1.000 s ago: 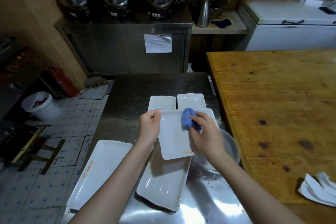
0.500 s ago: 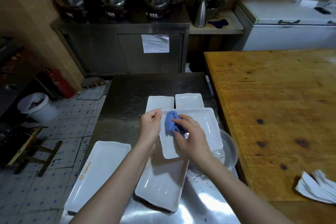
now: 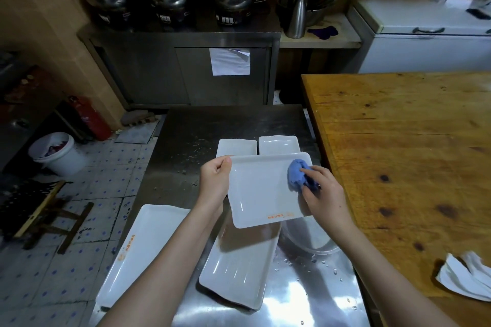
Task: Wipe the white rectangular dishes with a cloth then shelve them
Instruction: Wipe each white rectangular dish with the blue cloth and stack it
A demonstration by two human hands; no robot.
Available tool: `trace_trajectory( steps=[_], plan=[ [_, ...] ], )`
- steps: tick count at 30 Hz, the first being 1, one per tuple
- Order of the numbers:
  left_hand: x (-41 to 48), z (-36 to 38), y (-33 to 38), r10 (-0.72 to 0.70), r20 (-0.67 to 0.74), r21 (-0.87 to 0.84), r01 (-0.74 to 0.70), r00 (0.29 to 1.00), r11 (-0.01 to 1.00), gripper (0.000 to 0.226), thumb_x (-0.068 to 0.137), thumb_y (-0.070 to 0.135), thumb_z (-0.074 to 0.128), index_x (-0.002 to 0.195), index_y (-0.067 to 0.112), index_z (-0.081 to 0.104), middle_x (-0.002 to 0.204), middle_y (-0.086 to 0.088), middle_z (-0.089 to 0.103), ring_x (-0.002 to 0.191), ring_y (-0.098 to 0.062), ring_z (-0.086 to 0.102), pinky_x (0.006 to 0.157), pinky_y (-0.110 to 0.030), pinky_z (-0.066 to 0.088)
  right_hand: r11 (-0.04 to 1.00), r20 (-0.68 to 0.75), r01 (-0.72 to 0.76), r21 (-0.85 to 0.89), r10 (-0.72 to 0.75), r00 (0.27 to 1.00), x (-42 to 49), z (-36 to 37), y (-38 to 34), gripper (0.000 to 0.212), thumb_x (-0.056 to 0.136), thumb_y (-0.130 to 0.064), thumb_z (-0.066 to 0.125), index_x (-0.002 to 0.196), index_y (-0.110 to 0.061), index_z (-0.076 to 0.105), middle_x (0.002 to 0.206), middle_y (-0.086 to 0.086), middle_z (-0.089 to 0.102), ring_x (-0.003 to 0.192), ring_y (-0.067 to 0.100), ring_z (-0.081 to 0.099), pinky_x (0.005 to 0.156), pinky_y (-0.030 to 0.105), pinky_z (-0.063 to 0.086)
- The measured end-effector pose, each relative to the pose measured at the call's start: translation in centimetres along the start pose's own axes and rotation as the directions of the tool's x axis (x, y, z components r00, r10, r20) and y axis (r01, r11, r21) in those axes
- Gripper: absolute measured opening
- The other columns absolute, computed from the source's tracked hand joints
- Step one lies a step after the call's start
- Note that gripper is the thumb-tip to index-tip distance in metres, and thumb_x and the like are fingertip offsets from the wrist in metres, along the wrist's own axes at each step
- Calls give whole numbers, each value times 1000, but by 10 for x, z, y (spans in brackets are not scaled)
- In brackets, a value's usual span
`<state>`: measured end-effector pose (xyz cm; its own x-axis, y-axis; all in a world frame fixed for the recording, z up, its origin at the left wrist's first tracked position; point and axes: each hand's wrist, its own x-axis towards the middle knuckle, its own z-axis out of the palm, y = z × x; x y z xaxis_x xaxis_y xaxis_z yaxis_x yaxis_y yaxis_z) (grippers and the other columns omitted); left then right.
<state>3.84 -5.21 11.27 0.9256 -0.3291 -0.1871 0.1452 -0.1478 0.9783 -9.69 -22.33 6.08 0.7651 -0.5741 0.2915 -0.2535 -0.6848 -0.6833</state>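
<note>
1. Well to the left of my left fingers [image 3: 222,164], a long white dish [image 3: 138,255] lies flat along the left edge of the steel tabletop [image 3: 186,135], with orange print on its rim.
2. My left hand [image 3: 215,180] grips the held dish [image 3: 265,191] by its left edge, the fingers clamped on the rim at the far-left corner.
3. The held dish, white and rectangular, is raised off the tabletop and spans the gap between my two sets of fingers. Its hollow side is up, and orange print runs along its near rim.
4. Below it, nearer to me than either set of fingers, a second dish [image 3: 239,271] lies on the tabletop, its far end hidden under the held one.
5. Just beyond my fingers, two smaller white dishes [image 3: 237,147] sit side by side on the tabletop.
6. A blue cloth [image 3: 299,174] is bunched against the far-right part of the held dish.
7. My right hand [image 3: 322,194] holds the cloth, its fingers [image 3: 317,169] curled over it and pressing it onto the dish.
8. Under my right wrist, a clear bowl [image 3: 310,239] stands on the tabletop, partly hidden, with water drops beside it.
9. To the right of my right fingers lies a wooden tabletop [image 3: 411,154], and crumpled white paper [image 3: 462,279] rests on it, well apart from them.
</note>
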Motion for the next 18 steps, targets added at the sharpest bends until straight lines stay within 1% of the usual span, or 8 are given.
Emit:
trace_trajectory(
  steps=[3, 5, 7, 10, 12, 14, 16, 18],
  plan=[
    [1, 4, 0, 7, -7, -4, -7, 1000, 1000, 31, 101, 12, 42, 89, 14, 70, 91, -10, 71, 77, -18, 64, 61, -26, 46, 998, -25, -47, 29, 47, 999, -4, 5, -7, 34, 82, -1, 64, 116, -8, 63, 121, 5, 54, 99, 12, 53, 84, 1, 33],
    [2, 7, 0, 7, -27, -16, -7, 1000, 1000, 33, 101, 13, 42, 83, 20, 69, 86, -6, 70, 76, -18, 63, 62, -27, 46, 996, 5, -32, 86, 32, 999, -8, 14, -20, 34, 82, -1, 64, 115, -8, 63, 118, 4, 54, 91, 11, 54, 77, -3, 33],
    [3, 11, 1, -12, -55, -26, 11, 998, 1000, 33, 101, 14, 43, 79, 22, 66, 81, -1, 68, 73, -15, 63, 62, -26, 47, 989, 72, 5, 148, -16, 997, -16, 25, -33, 34, 82, -2, 64, 115, -10, 63, 118, 2, 53, 90, 13, 56, 77, 2, 38],
    [7, 16, 0, -31, -88, -30, 28, 996, 999, 29, 101, 14, 43, 83, 13, 66, 81, -9, 65, 75, -22, 59, 63, -29, 46, 973, 145, 100, 210, -132, 981, -30, 41, -54, 33, 82, -13, 58, 115, -13, 63, 121, 4, 53, 98, 15, 57, 82, 17, 44],
    [10, 17, -2, -46, -127, -37, 41, 991, 998, 24, 99, 14, 46, 95, 5, 67, 93, -15, 67, 89, -31, 63, 80, -40, 54, 963, 173, 151, 224, -192, 966, -38, 47, -62, 34, 83, -23, 52, 114, -14, 62, 120, 5, 54, 98, 17, 57, 83, 18, 42],
    [12, 16, -5, -63, -148, -42, 57, 987, 998, 24, 99, 15, 47, 103, 1, 67, 102, -16, 69, 101, -33, 64, 93, -48, 52, 958, 195, 181, 224, -226, 954, -40, 46, -63, 34, 83, -26, 49, 113, -15, 63, 117, 5, 54, 98, 17, 56, 84, 15, 39],
    [12, 14, -6, -63, -146, -41, 58, 987, 998, 22, 99, 15, 46, 98, 5, 67, 99, -13, 69, 97, -29, 64, 90, -44, 53, 953, 208, 236, 192, -275, 939, -37, 42, -56, 29, 84, -23, 51, 110, -17, 63, 117, 7, 55, 97, 20, 57, 85, 14, 37],
    [14, 12, -7, -56, -154, -37, 51, 987, 998, 23, 100, 14, 44, 92, 12, 66, 93, -10, 68, 88, -26, 63, 77, -37, 51, 957, 208, 251, 146, -278, 938, -34, 37, -43, 26, 83, -15, 56, 107, -18, 64, 118, 6, 55, 97, 22, 57, 85, 14, 36]
  ],
)
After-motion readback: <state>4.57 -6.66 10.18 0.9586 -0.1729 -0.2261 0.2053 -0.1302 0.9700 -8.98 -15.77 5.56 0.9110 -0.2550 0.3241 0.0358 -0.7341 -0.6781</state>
